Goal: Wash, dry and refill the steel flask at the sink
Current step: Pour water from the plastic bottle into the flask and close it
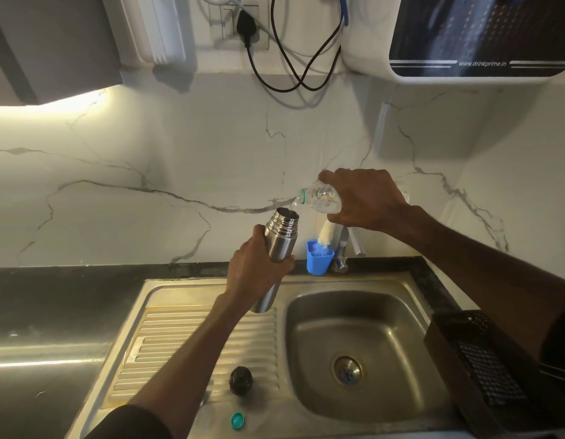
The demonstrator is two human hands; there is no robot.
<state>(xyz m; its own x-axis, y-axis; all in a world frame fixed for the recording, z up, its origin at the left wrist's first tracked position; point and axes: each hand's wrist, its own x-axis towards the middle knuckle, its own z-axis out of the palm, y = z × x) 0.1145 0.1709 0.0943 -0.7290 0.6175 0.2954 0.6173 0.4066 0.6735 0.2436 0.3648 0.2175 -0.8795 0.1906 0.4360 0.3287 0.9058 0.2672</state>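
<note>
The fingers [275, 264] of the left hand [256, 270] are wrapped tight around the middle of the flask [276, 245]. The flask is held up in the air, above the back edge of the sink [354, 343]. Its long side runs from low near the person up and away, and it leans a little to the right, so its open mouth points up toward the bottle [319, 198]. The right hand [360, 198] grips that clear bottle and tips it on its side, neck to the left. The bottle's mouth is just above and just to the right of the flask's mouth. A thin stream of water runs from one to the other. I think this is the refill step, near the end of the job. The pour only works if the two mouths stay lined up; if the flask leans more, water may spill. On the ribbed drainboard [192, 343] lie a dark cap [241, 381] and, nearer the person, a small green cap [237, 419]. Both are nearer the left hand. A blue cup [319, 259] stands behind the sink by the tap [344, 251].
</note>
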